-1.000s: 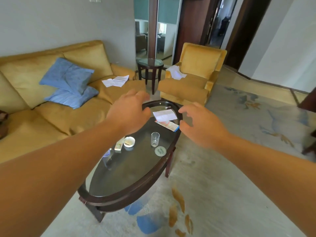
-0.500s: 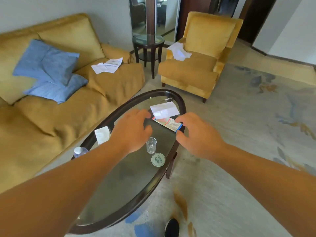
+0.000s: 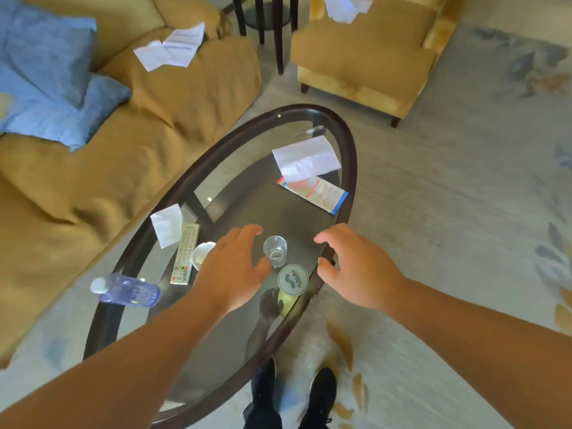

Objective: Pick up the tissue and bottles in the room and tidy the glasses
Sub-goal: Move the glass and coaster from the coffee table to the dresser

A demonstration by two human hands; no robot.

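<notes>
A small clear glass (image 3: pixel 275 250) stands on the oval glass coffee table (image 3: pixel 351 184), beside a round coaster (image 3: pixel 292 280). My left hand (image 3: pixel 233 267) hovers just left of the glass, fingers spread, thumb close to its base. My right hand (image 3: pixel 356 267) is open to the right of it, near the table's rim. A plastic water bottle (image 3: pixel 127 291) lies on its side at the table's left edge. A white tissue (image 3: pixel 167 224) lies on the table left of a remote (image 3: pixel 185 253). More tissue sits on the armchair (image 3: pixel 342 6).
White paper (image 3: pixel 306 157) and a leaflet (image 3: pixel 314 193) lie at the table's far end; a small white dish (image 3: pixel 201 253) sits by the remote. Papers (image 3: pixel 171 46) lie on the yellow sofa (image 3: pixel 117 156) with blue cushions (image 3: pixel 46 78). My black shoes (image 3: pixel 322 394) stand on the carpet.
The view has tilted down and come closer to the table. Both hands have dropped toward the glass and now flank it; the bottle, remote and dish have come into sight.
</notes>
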